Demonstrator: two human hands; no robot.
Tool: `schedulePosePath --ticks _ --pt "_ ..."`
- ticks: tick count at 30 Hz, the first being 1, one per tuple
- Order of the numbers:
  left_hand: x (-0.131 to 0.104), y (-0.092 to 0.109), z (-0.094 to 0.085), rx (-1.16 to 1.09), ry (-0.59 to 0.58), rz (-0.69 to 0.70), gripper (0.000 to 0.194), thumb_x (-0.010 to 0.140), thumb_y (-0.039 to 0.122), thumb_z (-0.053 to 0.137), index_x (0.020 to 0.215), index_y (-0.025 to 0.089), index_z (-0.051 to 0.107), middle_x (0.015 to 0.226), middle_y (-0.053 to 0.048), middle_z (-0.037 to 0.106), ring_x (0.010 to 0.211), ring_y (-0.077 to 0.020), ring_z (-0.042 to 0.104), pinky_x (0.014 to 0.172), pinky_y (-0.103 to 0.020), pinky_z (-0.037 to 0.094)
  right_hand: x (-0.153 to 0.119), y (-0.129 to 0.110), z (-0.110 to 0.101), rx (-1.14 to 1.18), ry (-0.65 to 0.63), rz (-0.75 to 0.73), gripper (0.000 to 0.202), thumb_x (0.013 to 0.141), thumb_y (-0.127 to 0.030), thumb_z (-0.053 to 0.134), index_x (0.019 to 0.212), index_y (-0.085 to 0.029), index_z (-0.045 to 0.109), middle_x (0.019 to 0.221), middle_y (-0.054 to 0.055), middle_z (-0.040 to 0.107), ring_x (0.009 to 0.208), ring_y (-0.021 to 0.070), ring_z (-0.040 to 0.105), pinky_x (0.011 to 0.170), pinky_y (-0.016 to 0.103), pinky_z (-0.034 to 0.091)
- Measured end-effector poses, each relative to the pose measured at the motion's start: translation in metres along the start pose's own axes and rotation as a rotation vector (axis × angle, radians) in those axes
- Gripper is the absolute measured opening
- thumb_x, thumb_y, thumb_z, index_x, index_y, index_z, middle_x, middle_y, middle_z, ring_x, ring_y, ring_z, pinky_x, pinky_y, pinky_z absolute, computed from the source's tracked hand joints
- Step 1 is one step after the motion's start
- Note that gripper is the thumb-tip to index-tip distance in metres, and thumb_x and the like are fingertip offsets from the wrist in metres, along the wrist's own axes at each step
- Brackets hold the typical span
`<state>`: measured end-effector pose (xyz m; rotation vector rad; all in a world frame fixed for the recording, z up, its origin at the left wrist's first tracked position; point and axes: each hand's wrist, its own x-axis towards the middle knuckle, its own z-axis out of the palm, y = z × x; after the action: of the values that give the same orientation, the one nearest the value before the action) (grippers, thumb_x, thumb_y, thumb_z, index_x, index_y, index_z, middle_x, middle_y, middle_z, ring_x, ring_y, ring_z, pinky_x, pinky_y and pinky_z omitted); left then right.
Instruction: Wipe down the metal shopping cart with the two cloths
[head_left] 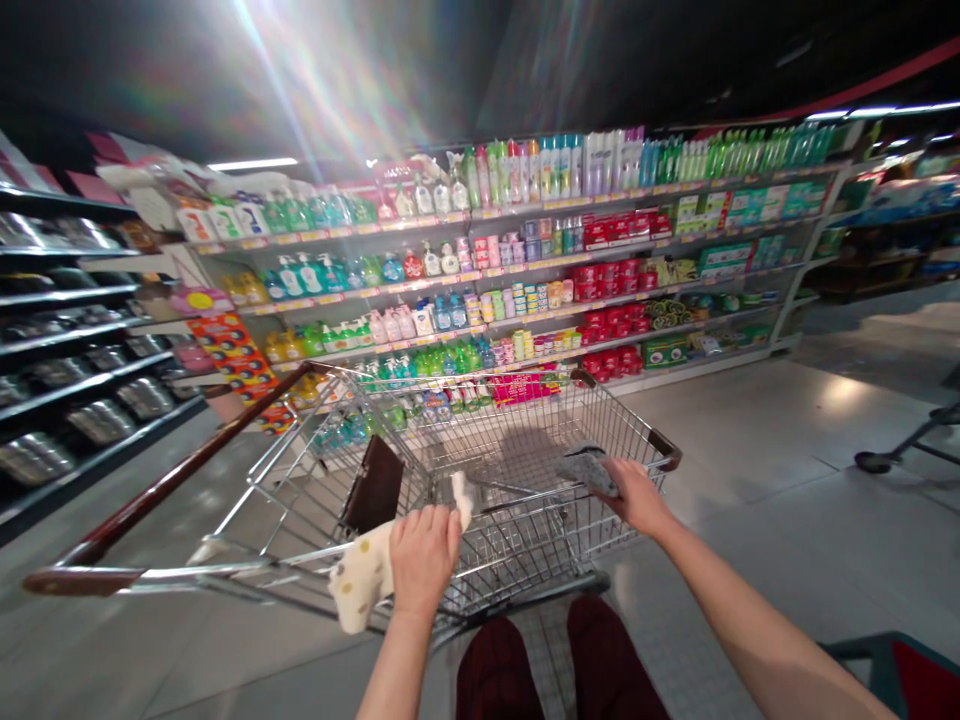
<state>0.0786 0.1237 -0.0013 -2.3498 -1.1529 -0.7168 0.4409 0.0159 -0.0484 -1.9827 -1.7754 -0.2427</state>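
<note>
A wire shopping cart (495, 560) stands sideways before me, with a brown handle (180, 462) at its left end and a brown seat flap (375, 485) inside. My left hand (424, 555) is closed around a cream spotted cloth (358, 585) on the near top rail; one end of it hangs outside and the other sticks up over the basket. Farther right, my right hand (634, 497) grips a grey cloth (581, 470) at the same rail, near the cart's brown front corner (664, 450). Its fingertips are partly hidden.
Shelves of bottles, tubs and boxes (465, 270) run behind the cart. Metal pots (101, 415) fill a rack at the left. Another cart's wheel (874, 461) shows at the right edge, and a dark green and red object (900, 670) sits at the lower right. Tiled floor (757, 440) extends rightward.
</note>
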Motion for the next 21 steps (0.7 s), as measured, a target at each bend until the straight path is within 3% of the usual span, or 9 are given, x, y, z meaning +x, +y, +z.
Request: schedulePosePath --ticks 4,8,17,21 --pt "-0.018 -0.067 -0.006 0.168 0.037 -0.043 0.031 0.096 0.034 0.038 0.074 0.023 0.056 0.070 -0.004 0.056 0.079 -0.0245 0.050 0.079 -0.038 0.030 -0.010 0.064 -0.008 -0.031 -0.037 0.132 0.051 0.088 -0.049 0.046 0.123 -0.012 0.057 0.124 0.018 0.061 0.117 0.0310 0.054 0.103 0.046 0.035" --pt "-0.029 -0.112 -0.011 0.325 0.069 -0.091 0.029 0.095 0.031 0.037 0.072 0.023 0.052 0.069 -0.004 0.055 0.079 -0.0248 0.050 0.076 -0.037 0.030 -0.012 0.093 -0.013 0.019 -0.069 0.185 0.062 0.087 -0.056 0.043 0.130 -0.013 0.053 0.132 0.017 0.057 0.125 0.0310 0.050 0.108 0.048 0.032" --pt "-0.019 -0.112 -0.008 0.353 0.064 -0.124 0.032 0.094 0.026 0.032 0.065 0.023 0.046 0.066 -0.005 0.054 0.074 -0.0244 0.049 0.069 -0.035 0.027 0.000 0.078 -0.009 0.026 0.004 0.206 0.054 0.086 -0.055 0.046 0.124 -0.019 0.059 0.125 0.013 0.063 0.118 0.0286 0.056 0.103 0.045 0.037" --pt "-0.014 -0.122 -0.004 0.247 0.017 -0.155 0.032 0.091 0.029 0.032 0.063 0.022 0.044 0.064 -0.006 0.049 0.072 -0.0249 0.045 0.064 -0.033 0.021 0.001 0.069 -0.006 -0.017 0.045 0.200 0.049 0.088 -0.051 0.047 0.122 -0.019 0.059 0.122 0.012 0.065 0.114 0.0289 0.058 0.100 0.045 0.039"
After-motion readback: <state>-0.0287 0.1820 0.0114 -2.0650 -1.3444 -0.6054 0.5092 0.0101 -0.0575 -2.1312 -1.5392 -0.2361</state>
